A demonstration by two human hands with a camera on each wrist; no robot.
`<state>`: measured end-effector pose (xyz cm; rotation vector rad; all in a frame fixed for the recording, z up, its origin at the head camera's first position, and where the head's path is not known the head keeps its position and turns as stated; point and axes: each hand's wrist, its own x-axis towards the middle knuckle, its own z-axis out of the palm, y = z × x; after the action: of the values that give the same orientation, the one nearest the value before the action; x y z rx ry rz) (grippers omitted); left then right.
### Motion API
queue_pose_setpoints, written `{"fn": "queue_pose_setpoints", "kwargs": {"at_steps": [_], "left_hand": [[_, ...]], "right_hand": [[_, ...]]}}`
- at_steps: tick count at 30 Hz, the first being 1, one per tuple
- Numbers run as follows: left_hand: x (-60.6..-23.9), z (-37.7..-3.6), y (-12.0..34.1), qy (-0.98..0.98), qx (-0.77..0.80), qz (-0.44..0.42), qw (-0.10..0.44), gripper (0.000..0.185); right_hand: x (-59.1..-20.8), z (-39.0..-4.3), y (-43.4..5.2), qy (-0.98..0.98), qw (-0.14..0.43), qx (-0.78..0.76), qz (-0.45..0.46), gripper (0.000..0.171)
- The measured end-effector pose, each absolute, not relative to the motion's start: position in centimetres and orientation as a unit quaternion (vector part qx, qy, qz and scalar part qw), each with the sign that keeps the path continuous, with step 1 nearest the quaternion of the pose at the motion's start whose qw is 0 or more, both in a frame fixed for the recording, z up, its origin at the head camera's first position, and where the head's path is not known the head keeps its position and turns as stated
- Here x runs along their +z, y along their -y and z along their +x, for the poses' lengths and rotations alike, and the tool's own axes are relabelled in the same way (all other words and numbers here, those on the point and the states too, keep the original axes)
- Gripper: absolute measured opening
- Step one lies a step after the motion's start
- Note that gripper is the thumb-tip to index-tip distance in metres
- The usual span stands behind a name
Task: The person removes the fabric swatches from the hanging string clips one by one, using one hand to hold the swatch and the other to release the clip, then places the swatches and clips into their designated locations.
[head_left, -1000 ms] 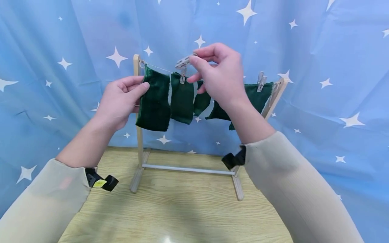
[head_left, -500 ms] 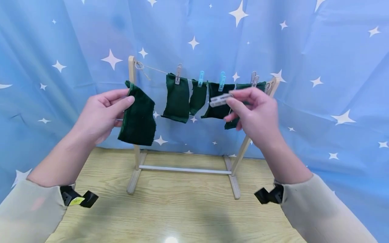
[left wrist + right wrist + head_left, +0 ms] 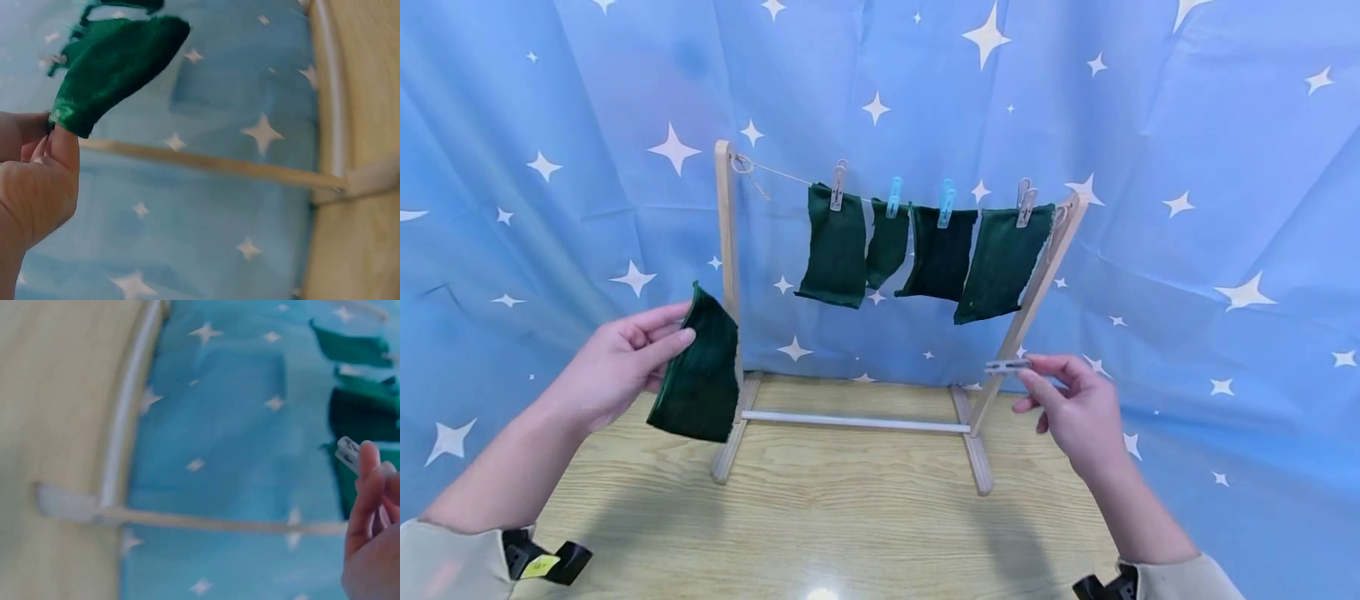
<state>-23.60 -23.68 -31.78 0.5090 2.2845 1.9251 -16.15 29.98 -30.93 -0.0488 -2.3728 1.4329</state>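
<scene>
Cloth [image 3: 702, 375] had come down from the line [image 3: 784, 174], pinched in the left hand [image 3: 617, 367] near the left post [image 3: 727, 233]; the right hand [image 3: 1081, 410], well apart, had also sunk lower, pinching a peg [image 3: 1004, 367].

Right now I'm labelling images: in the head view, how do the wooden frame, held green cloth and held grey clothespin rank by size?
Largest to smallest:
Wooden frame
Green cloth in the left hand
Grey clothespin in the right hand
</scene>
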Motion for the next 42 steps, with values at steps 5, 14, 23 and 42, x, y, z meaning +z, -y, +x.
{"fn": "queue_pose_setpoints", "kwargs": {"at_steps": [5,14,23,42], "left_hand": [[-34.3,-23.5,25.3,-0.786,0.592,0.158,0.080,0.071],[-38.0,-23.9,28.9,-0.797,0.577,0.139,0.112,0.072],[-41.7,-25.0,32.7,-0.808,0.558,0.105,0.158,0.073],[-48.4,-28.2,36.3,-0.744,0.612,0.121,0.240,0.066]], "right_hand": [[-34.4,-15.6,-32.5,0.843,0.159,0.510,-0.068,0.041],[-39.3,-16.2,-37.1,0.830,0.141,0.524,-0.132,0.041],[-42.8,-17.3,-40.3,0.834,0.073,0.514,-0.187,0.058],[-48.6,-19.2,-44.0,0.825,0.058,0.506,-0.244,0.061]]}}
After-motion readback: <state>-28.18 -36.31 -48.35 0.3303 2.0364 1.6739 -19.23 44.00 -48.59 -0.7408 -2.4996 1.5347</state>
